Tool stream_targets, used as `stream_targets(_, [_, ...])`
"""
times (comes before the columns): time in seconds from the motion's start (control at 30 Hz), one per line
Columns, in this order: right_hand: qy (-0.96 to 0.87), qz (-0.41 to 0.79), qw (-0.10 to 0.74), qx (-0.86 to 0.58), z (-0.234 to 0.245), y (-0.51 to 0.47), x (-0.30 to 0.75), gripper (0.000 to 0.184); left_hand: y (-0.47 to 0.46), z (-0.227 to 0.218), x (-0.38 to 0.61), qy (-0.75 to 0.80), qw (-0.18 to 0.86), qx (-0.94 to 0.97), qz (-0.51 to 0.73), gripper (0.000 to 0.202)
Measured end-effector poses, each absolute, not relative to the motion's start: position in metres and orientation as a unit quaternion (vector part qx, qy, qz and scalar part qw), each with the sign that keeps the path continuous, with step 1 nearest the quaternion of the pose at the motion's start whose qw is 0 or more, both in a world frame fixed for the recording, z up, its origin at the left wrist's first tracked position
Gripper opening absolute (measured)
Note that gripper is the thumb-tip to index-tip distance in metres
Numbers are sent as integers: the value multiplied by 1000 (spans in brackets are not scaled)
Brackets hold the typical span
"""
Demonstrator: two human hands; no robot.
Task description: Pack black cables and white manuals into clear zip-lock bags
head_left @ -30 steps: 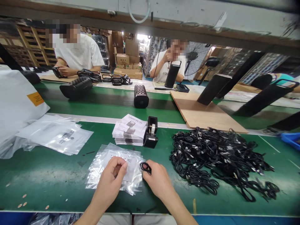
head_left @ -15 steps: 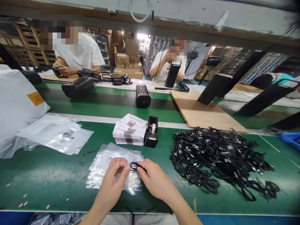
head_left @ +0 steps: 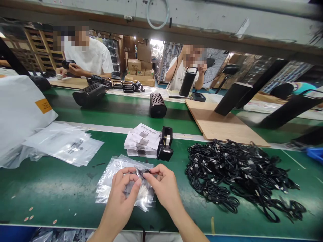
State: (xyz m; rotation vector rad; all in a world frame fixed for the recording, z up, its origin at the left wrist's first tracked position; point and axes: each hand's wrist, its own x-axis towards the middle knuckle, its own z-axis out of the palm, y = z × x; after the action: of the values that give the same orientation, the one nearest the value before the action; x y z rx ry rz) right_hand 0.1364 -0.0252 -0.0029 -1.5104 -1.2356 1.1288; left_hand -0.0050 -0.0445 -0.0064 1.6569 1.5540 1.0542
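Coiled cable (head_left: 145, 171) & R hand (head_left: 165, 186) moved left since 1 s ago, now over clear bags (head_left: 107, 188), near side of green bench (head_left: 68, 191). R thumb & fingers pinch cable, partly hidden, betw. hands. L hand (head_left: 123, 190) curled close by, over bags; can't tell if gripping film. Leaflet stack (head_left: 141, 151) & tape dispenser (head_left: 165, 154) on far side of bags; cable pile (head_left: 227, 168) to right.
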Motion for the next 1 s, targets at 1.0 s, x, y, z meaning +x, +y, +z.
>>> stream_targets(1.0, [-903,353,216,-117,159,20,129,5,-11,48,-67,339,580,537,509,78])
